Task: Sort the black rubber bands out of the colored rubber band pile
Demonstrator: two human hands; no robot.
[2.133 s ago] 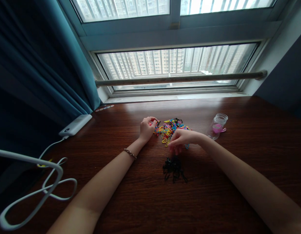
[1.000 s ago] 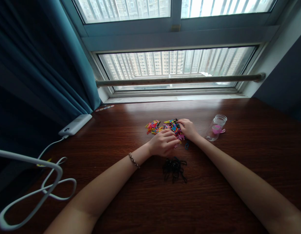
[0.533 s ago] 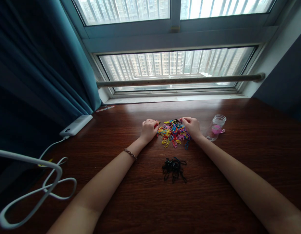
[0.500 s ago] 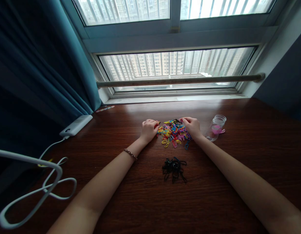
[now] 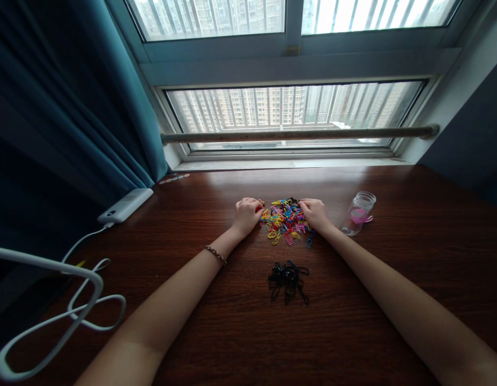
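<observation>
A heap of small multicoloured hair elastics point(image 5: 286, 221) lies on the dark wooden table. At its left edge is my left hand point(image 5: 248, 213), fingers curled closed, with bits of coloured elastic showing at the fingertips. My right hand point(image 5: 313, 213) touches the heap's right side, its thumb and fingers pressed together near some black elastics point(image 5: 291, 201) at the far edge. What either hand pinches is too small to make out. Closer to me sits a separate clump of black hair elastics point(image 5: 288, 280), between my forearms and untouched.
A clear jar point(image 5: 357, 213) without a lid, with something pink on it, stands tilted in view right of my right hand. A white power bank point(image 5: 125, 206) and looped white cable point(image 5: 96, 297) lie left, beside a blue curtain point(image 5: 127, 107). A window rail point(image 5: 300, 135) runs behind the table.
My right hand has shifted slightly down and its fingers have drawn closer together at the heap. My left hand stays in nearly the same place. The view has tilted a little.
</observation>
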